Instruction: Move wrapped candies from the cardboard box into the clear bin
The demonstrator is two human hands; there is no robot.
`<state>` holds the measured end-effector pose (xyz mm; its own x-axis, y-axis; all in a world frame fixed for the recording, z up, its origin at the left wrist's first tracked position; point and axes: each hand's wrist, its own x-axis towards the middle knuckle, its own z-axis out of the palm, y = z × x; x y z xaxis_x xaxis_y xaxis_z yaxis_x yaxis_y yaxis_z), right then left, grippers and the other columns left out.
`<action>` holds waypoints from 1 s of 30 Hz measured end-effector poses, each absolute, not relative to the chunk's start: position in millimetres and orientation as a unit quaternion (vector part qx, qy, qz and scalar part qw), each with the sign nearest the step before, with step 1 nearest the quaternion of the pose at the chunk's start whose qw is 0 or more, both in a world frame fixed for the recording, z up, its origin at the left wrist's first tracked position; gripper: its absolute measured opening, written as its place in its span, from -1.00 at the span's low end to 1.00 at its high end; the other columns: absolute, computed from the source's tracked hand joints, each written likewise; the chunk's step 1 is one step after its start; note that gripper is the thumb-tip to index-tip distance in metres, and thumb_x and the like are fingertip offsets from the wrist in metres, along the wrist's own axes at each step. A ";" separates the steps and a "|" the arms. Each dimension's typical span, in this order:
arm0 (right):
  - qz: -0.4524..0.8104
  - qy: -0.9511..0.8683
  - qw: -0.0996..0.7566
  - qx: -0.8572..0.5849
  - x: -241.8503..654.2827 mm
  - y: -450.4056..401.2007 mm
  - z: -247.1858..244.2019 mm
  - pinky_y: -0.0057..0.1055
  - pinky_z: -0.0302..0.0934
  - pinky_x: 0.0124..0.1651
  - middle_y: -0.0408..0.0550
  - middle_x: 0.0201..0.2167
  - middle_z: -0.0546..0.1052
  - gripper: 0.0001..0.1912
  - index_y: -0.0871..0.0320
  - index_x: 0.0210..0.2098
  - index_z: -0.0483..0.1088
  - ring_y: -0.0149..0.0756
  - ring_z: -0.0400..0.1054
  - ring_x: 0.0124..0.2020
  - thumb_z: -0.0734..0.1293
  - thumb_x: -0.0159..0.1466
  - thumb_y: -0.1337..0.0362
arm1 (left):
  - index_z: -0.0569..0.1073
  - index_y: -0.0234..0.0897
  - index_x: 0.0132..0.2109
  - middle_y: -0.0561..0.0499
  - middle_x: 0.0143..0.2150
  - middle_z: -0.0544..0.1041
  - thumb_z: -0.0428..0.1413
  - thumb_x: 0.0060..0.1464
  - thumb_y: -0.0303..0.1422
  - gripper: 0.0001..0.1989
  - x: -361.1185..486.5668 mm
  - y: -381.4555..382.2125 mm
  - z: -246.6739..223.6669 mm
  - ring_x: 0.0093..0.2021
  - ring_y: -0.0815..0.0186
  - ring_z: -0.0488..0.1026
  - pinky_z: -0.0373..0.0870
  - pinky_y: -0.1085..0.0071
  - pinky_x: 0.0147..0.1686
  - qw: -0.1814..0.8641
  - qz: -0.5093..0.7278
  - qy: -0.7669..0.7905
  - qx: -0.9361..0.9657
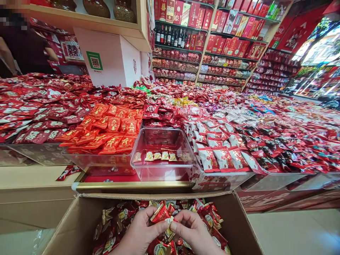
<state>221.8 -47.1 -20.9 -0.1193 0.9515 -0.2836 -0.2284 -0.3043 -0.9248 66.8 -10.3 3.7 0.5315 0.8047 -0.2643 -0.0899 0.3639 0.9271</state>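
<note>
Over an open cardboard box (pixel 71 226) both of my hands meet on wrapped candies. My left hand (pixel 143 228) is closed, its thumb and fingers pinching a red and gold wrapped candy (pixel 160 213). Close against it, my right hand (pixel 191 228) is also closed, thumb and fingertips on a wrapped candy (pixel 170 226) with a pale yellow picture between the two thumbs. More candies (pixel 124 214) in red, brown and gold wrappers lie loose below. Beyond the box, a clear plastic bin (pixel 162 173) holds a short row of small cream-wrapped candies (pixel 157 156) on its floor.
Left of the clear bin, another bin is heaped with orange-red packets (pixel 111 124). White and red packets (pixel 209 157) fill the bin on its right. A gold-edged counter (pixel 132 185) runs behind the box. A person (pixel 23 42) stands at the back left. Stocked shelves (pixel 183 51) line the back.
</note>
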 end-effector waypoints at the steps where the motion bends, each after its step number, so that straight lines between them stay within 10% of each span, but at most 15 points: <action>1: 0.644 -0.385 0.457 -0.478 221.9 -47.2 -23.6 -0.55 0.04 -0.55 -0.25 -0.70 0.31 -0.65 0.22 -0.55 0.28 -0.53 0.16 -0.67 0.41 -0.09 0.08 | 0.44 -0.37 -0.33 0.04 -0.41 0.51 0.22 -0.15 -0.32 -0.78 66.4 -9.3 3.9 -0.35 0.27 0.38 0.30 0.38 -0.30 0.733 0.298 0.376 0.482; 10: 0.626 -0.423 0.443 -0.483 221.6 -49.1 -30.8 -0.54 0.07 -0.54 -0.25 -0.68 0.25 -0.68 0.19 -0.54 0.22 -0.52 0.13 -0.64 0.36 0.00 0.09 | 0.39 -0.37 -0.35 0.05 -0.45 0.51 0.28 -0.24 -0.36 -0.72 69.3 -12.0 -0.9 -0.38 0.33 0.38 0.29 0.41 -0.33 0.748 0.329 0.364 0.448; 17: 0.303 -0.767 0.397 -0.403 235.2 -47.0 -20.6 -0.32 0.14 -0.03 0.07 -0.04 0.29 -0.45 0.07 -0.09 0.22 -0.17 0.19 -0.03 0.41 -0.07 0.25 | 0.26 -0.32 -0.20 0.14 -0.53 0.47 0.29 -0.27 -0.27 -0.51 63.9 -7.3 -11.2 -0.68 0.54 0.25 0.16 0.61 -0.70 0.755 0.302 0.411 0.412; 25: 0.090 -0.847 0.372 -0.369 242.6 -50.3 -2.1 -0.40 0.28 -0.33 0.02 -0.29 0.49 -0.64 0.08 -0.19 0.22 -0.30 0.36 -0.35 0.18 0.04 0.53 | 0.20 -0.23 -0.17 0.15 -0.68 0.42 0.04 -0.16 0.07 -0.46 61.3 -8.6 1.2 -0.67 0.40 0.36 0.11 0.59 -0.70 0.755 0.222 0.484 0.383; 30: 0.057 -0.825 0.408 -0.388 247.2 -36.8 86.3 -0.41 0.24 -0.24 0.02 -0.20 0.44 -0.71 0.06 -0.25 0.21 -0.28 0.33 -0.22 0.21 0.06 0.50 | 0.25 -0.27 -0.32 0.07 -0.54 0.48 0.07 -0.16 0.01 -0.57 56.2 -5.3 9.7 -0.60 0.43 0.38 0.05 0.59 -0.66 0.765 0.198 0.449 0.418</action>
<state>247.2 -36.8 86.3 -0.3660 0.6859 0.6289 0.5936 0.6926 -0.4098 56.2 -5.3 9.7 0.5180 0.6779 -0.5217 0.0728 0.5728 0.8165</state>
